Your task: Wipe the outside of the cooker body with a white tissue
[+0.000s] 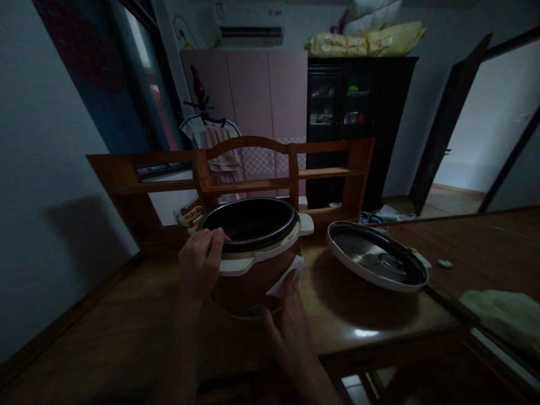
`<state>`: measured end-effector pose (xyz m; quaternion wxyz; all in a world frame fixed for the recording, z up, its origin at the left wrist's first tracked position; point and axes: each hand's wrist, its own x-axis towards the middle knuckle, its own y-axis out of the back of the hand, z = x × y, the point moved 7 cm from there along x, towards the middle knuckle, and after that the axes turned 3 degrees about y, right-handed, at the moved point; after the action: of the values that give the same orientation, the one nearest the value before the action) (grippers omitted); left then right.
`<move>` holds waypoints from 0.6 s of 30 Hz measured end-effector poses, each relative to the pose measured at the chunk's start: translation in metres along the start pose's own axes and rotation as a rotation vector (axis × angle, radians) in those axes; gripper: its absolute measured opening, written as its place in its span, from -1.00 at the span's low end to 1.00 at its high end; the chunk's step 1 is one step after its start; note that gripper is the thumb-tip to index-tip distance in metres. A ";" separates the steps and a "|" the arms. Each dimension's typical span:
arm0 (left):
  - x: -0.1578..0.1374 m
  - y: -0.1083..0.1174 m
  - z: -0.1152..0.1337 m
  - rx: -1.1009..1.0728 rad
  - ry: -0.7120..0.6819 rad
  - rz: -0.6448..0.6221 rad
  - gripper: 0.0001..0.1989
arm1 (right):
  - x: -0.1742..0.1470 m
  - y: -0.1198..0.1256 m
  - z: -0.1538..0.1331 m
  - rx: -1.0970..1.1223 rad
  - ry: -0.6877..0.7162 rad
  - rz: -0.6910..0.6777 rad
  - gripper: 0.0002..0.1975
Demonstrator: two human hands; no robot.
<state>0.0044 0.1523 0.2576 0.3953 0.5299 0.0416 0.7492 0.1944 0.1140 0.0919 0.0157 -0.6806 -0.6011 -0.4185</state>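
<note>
An electric pressure cooker (261,281) with a brown body and cream trim stands lidless on the wooden desk. Its dark inner pot (253,219) sits inside, and the inside bottom is too dim to make out. My left hand (201,259) is closed over the near left rim, beside a cream side handle (236,265). With my right hand (291,320) I press a white tissue (295,269) against the cooker's front right side, thumb low near the base. To the right, the removed lid (375,256) rests with its metal inner face up.
Behind the cooker rises a wooden shelf rack (244,184). A small whitish round object (444,263) and pale green cloth (502,309) lie on the surface at right. The desk's front edge (379,351) runs close to me. A wall borders the left side.
</note>
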 end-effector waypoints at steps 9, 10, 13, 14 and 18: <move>0.000 0.001 0.003 -0.008 -0.003 -0.009 -0.58 | -0.007 -0.012 0.036 0.164 -0.196 -0.003 -0.16; 0.000 0.001 0.003 -0.006 -0.001 -0.010 -0.58 | -0.008 -0.013 0.039 0.184 -0.213 -0.001 -0.15; 0.000 0.001 0.002 -0.007 0.004 -0.011 -0.58 | -0.009 -0.014 0.044 0.221 -0.246 0.011 -0.15; 0.000 0.001 0.001 -0.008 0.004 -0.009 -0.58 | -0.008 -0.013 0.044 0.218 -0.253 0.014 -0.16; 0.000 0.000 0.000 0.001 0.004 -0.002 -0.59 | 0.006 0.000 0.021 0.104 -0.143 0.025 -0.16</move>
<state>0.0045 0.1520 0.2576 0.3957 0.5285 0.0434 0.7498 0.2056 0.1294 0.0816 0.0134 -0.7144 -0.6132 -0.3367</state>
